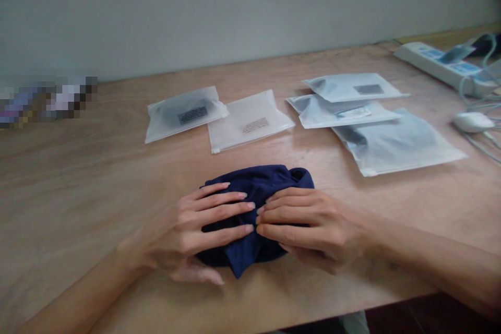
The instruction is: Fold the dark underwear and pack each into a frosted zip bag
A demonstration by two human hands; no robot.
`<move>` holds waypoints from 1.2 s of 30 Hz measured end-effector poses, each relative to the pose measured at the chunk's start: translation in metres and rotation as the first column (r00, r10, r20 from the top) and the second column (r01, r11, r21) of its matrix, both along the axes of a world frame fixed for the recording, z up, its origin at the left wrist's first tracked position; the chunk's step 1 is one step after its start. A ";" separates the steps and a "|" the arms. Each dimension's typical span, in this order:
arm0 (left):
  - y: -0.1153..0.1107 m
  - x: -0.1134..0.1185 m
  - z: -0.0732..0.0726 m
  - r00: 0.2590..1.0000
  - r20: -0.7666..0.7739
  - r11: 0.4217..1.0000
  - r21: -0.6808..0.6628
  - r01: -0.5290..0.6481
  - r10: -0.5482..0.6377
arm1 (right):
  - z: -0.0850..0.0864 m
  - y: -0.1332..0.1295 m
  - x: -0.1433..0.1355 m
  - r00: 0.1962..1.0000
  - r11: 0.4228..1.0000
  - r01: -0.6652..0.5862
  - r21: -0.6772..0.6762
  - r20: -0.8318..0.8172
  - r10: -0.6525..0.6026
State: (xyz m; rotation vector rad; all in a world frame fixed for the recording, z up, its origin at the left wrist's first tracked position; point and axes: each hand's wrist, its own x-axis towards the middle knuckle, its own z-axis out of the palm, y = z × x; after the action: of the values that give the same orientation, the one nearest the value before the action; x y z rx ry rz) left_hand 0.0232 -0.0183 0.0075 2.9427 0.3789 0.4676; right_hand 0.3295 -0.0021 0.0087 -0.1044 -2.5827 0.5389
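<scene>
From where I stood, the dark-blue cloth looked soft and matt, its smooth weave broken by creases and loose folds. The wooden table under it had a pale, fine-grained top, fairly smooth, with a faint sheen. The left pouch and the middle pouch were frosted plastic, milky and half see-through, and the lowest pouch of the right-hand pile was the same, slightly rumpled. The power strip seemed hard white plastic, the rounded white adapter smooth plastic too. Behind, the wall was matt, lightly scuffed.
</scene>
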 end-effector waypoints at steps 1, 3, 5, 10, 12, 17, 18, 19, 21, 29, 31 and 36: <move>0.001 0.000 -0.002 1.000 -0.011 1.000 0.015 -0.006 0.006 | -0.001 0.000 0.000 1.000 1.000 0.017 0.013 0.010 -0.017; 0.004 0.000 -0.006 0.999 -0.002 0.996 0.077 -0.046 0.046 | -0.002 0.001 0.000 0.998 0.996 0.057 0.062 0.020 -0.059; 0.006 -0.002 -0.009 0.994 0.026 0.985 0.132 -0.107 0.104 | -0.003 0.004 0.002 0.995 0.985 0.098 0.139 0.003 -0.099; 0.004 -0.008 -0.009 0.986 0.017 0.983 0.077 -0.166 0.165 | -0.008 0.019 0.009 0.953 0.925 0.299 0.235 -0.017 -0.304; 0.003 -0.009 -0.009 0.987 -0.011 0.987 0.020 -0.159 0.159 | -0.010 0.024 0.012 0.926 0.907 0.375 0.193 -0.028 -0.377; 0.003 -0.007 -0.008 0.987 -0.048 0.988 -0.015 -0.152 0.151 | -0.007 0.024 0.014 0.718 0.724 0.690 -0.001 -0.124 -0.685; 0.003 -0.006 -0.008 0.988 -0.049 0.989 -0.024 -0.147 0.146 | -0.005 0.024 0.014 0.633 0.637 0.771 -0.006 -0.111 -0.766; 0.003 -0.006 -0.007 0.989 -0.048 0.990 -0.034 -0.140 0.138 | -0.004 0.025 0.015 0.554 0.556 0.831 0.006 -0.083 -0.828; 0.004 -0.007 -0.005 0.991 -0.053 0.991 -0.051 -0.126 0.123 | -0.003 0.027 0.017 0.461 0.461 0.885 0.063 0.016 -0.887; 0.000 -0.008 -0.005 0.993 -0.098 0.992 -0.094 -0.079 0.070 | -0.009 0.027 0.017 0.585 0.598 0.802 -0.010 0.218 -0.781; 0.000 -0.008 -0.006 0.992 -0.102 0.992 -0.092 -0.086 0.077 | -0.010 0.021 0.014 0.656 0.663 0.747 -0.041 0.206 -0.726; 0.000 -0.005 -0.007 0.993 -0.069 0.993 -0.065 -0.103 0.098 | -0.009 0.012 0.008 0.729 0.728 0.683 -0.061 0.110 -0.675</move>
State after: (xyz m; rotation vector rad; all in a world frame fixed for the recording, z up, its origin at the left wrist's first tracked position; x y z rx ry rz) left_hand 0.0178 -0.0187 0.0006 2.8877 0.5419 0.3632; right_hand 0.3377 0.0095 -0.0007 -1.0881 -2.3428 0.3723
